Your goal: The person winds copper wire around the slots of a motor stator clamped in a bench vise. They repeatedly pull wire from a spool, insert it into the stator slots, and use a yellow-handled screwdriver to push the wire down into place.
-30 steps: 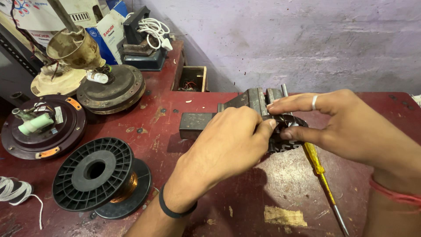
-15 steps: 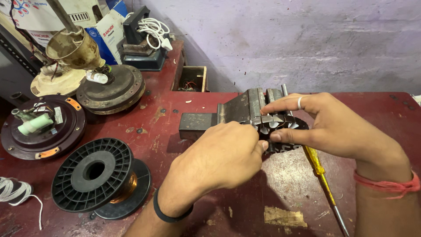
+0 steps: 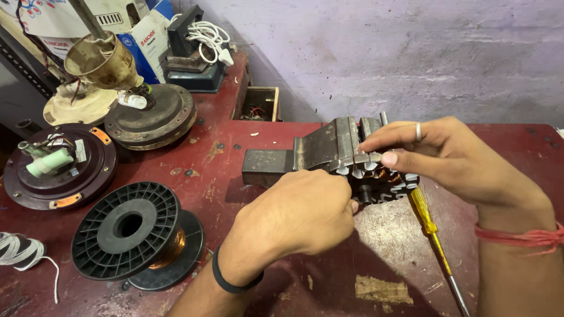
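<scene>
Stator core [image 3: 385, 176], dark, with copper windings and pale slot liners, sits clamped at the grey metal bench vise [image 3: 320, 151] near the back edge of the red worktop [image 3: 223, 147], toward its middle. Left hand [image 3: 299, 214] is curled into a loose fist just in front of the vise, knuckles up, fingertips tucked against the near side of the stator; what they pinch, if anything, is hidden. A black band circles that wrist. Right hand [image 3: 458, 164] reaches in from the right edge, thumb and forefinger pressed together on the pale liners at the top of the stator; a ring on one finger, red thread at the wrist.

Yellow-handled screwdriver [image 3: 432, 229] lies on the worktop below the right hand, handle end near the stator, shaft running toward the front edge.

Black plastic wire spool [image 3: 132, 226] with copper wire showing at its lower flange lies flat toward the front-left corner. Dark round fan motor housing [image 3: 59, 167] with a pale green part on top sits at the left edge. Behind it, a second, dusty fan motor [image 3: 153, 114] with a brass-coloured cup above. White cord [image 3: 208, 38] is coiled on a dark device at the back-left corner. Small open wooden box [image 3: 258, 103] stands at the back edge, left of the vise. Tan tape patch [image 3: 376, 289] is stuck near the front edge.
</scene>
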